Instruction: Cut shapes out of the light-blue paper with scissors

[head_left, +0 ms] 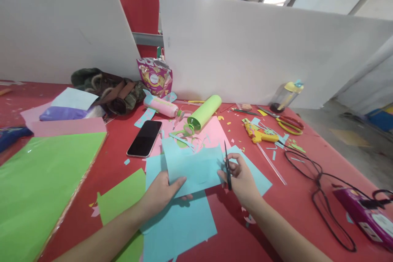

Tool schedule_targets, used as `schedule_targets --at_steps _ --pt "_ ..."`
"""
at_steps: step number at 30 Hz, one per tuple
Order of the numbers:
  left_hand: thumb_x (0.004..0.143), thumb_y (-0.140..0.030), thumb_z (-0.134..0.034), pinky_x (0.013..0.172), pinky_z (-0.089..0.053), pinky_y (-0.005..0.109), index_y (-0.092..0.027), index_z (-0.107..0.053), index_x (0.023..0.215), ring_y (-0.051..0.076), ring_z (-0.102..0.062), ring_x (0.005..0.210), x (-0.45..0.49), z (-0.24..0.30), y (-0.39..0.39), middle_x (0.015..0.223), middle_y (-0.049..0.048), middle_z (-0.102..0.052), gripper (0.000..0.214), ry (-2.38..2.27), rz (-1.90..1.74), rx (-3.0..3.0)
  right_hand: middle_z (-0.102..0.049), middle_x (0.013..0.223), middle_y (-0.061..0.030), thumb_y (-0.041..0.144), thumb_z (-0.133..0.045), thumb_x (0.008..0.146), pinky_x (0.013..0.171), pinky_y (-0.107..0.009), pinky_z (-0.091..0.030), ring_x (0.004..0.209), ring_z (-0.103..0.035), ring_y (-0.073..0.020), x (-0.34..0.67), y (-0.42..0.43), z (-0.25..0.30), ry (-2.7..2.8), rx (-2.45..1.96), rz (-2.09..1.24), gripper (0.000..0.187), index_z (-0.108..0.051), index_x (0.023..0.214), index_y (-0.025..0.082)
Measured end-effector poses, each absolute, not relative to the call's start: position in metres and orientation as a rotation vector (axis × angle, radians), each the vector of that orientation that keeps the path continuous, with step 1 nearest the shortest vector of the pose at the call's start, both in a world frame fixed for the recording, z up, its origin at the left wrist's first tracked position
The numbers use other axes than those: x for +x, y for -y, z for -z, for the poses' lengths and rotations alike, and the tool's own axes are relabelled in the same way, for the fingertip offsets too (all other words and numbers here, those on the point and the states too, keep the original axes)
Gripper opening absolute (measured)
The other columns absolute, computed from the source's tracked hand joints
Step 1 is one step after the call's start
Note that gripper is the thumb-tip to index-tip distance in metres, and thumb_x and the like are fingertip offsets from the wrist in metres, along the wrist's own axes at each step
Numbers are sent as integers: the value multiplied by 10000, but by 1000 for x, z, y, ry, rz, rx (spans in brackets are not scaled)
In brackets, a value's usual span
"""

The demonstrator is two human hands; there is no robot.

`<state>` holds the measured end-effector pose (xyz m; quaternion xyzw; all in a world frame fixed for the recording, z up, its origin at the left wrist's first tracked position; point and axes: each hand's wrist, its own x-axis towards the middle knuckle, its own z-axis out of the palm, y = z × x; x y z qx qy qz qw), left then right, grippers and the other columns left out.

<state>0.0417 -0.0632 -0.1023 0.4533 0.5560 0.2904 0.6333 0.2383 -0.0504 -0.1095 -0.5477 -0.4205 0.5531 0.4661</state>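
My left hand [167, 190] grips a light blue sheet of paper [193, 168] by its lower left side, thumb on top and fingertips beneath. In my right hand [241, 178] is a pair of dark scissors [227, 166], pointing away from me beside the sheet's right edge. My right fingers also come close to that edge; whether they touch it I cannot tell. Under the held sheet lie more blue paper [187, 229] and a green sheet [123, 196]. Just beyond it, a green paper cylinder [204, 112] rests on pink paper [219, 133] among cut strips.
A phone [145, 138] lies left of the pink paper. A yellow glue gun [259, 133] with a black cord [319, 178] and a purple power strip [365, 217] are at right. Behind are a pink roll [161, 105], snack bag [156, 77], camouflage bag [119, 94], pliers [288, 125] and bottle [287, 96].
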Motion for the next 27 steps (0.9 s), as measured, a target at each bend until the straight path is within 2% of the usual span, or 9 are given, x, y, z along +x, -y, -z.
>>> schedule_targets --at_steps 10,16,21,27 --pt "718 -397 -543 523 -504 255 -119 -558 659 207 -660 557 39 100 60 564 61 -684 285 -1284 -603 1133 -355 507 130 232 -697 561 339 -166 -282 365 -335 -39 238 51 115 1068 -1362 -1347 409 -370 808 247" --pt "693 -401 -562 498 -502 256 -133 -546 671 215 -660 560 39 97 59 555 54 -685 270 -1299 -608 1093 -374 507 125 241 -671 595 359 -167 -261 377 -329 -41 239 53 116 1101 -1343 -1336 381 -365 821 245" --pt "693 -429 -558 463 -492 243 -133 -529 670 209 -656 542 41 97 58 534 54 -676 298 -1318 -610 1060 -378 490 130 218 -686 564 371 -174 -273 372 -342 -44 237 54 113 1079 -1312 -1351 396 -367 798 239" --pt "656 -451 -593 486 -516 282 -112 -539 739 229 -651 538 40 101 58 486 51 -650 353 -1285 -666 981 -383 505 129 260 -695 586 389 -171 -331 385 -377 -42 238 52 114 1056 -1315 -1325 397 -376 821 232"
